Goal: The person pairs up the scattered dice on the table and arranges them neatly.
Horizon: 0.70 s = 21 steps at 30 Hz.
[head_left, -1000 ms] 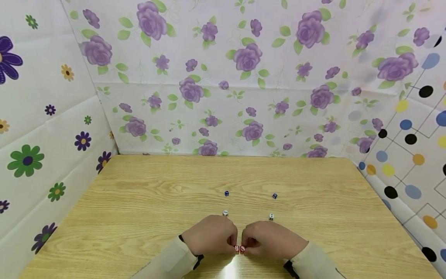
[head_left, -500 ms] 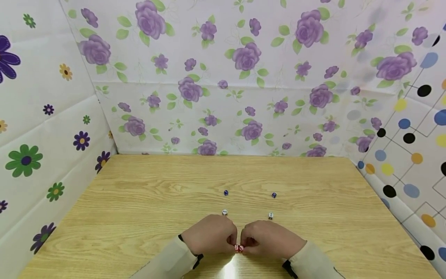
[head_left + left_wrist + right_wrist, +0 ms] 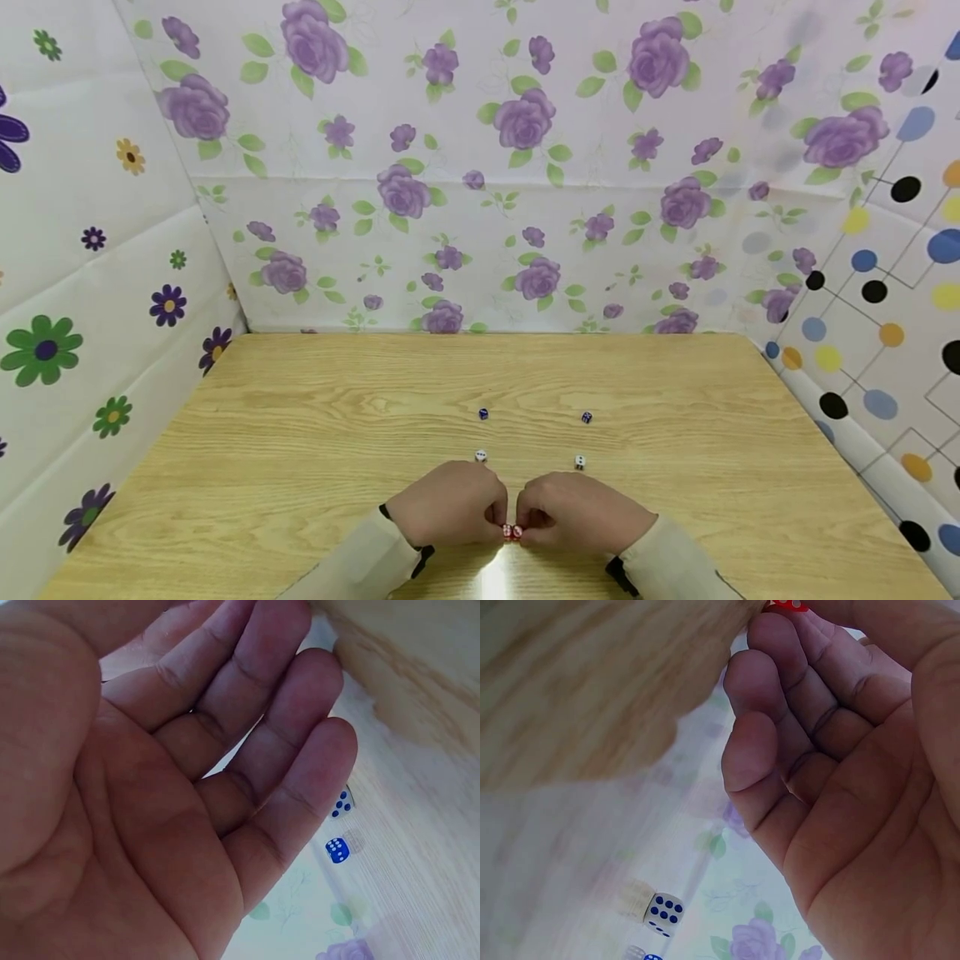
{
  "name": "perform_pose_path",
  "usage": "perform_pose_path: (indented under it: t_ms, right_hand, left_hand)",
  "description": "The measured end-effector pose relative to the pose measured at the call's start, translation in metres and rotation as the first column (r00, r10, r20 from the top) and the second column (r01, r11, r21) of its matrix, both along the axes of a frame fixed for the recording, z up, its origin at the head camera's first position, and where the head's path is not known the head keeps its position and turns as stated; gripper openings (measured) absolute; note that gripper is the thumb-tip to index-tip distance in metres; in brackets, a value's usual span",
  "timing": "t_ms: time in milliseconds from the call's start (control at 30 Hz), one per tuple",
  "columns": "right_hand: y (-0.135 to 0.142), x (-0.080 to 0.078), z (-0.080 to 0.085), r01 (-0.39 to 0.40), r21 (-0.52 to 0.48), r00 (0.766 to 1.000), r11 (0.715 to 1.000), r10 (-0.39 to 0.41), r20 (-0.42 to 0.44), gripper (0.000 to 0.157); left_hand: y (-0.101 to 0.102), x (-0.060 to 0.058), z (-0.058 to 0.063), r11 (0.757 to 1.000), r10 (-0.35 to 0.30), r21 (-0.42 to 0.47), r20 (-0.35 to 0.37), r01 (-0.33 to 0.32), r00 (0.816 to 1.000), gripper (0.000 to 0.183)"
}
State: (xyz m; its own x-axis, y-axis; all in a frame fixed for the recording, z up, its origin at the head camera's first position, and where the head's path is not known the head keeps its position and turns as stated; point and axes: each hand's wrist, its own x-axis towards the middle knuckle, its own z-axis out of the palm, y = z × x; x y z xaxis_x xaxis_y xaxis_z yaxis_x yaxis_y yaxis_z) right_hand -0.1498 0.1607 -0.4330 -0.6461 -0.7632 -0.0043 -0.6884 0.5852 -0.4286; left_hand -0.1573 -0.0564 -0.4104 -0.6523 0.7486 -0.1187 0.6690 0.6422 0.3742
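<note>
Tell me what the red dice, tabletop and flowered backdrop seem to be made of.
Red dice: probably hard plastic, going by the bright red and white pips; finish too small to judge.
Tabletop: wood or wood-look laminate, somewhat glossy, given its grain and glare.
Flowered backdrop: perhaps fabric or plastic sheet, mostly matte, judging by its creases.

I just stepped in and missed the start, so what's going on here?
A person is handling two small red dice at a table. The left hand pinches the left red die and the right hand the right red die, holding them side by side. Beyond the hands, the left white die and right white die sit apart from each other, and farther back so do the left blue die and right blue die.
</note>
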Motion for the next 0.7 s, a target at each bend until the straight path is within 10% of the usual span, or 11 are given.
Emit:
perform_pose_path:
  t_ms: [700]
  right_hand:
    - [0.0013, -0.0010, -0.0007, -0.002, -0.005, 1.000, 1.000, 0.002, 0.012, 0.011]
  left_hand:
    - [-0.0005, 0.0004, 0.0000, 1.000, 0.008, 0.010, 0.024, -0.008, 1.000, 0.013]
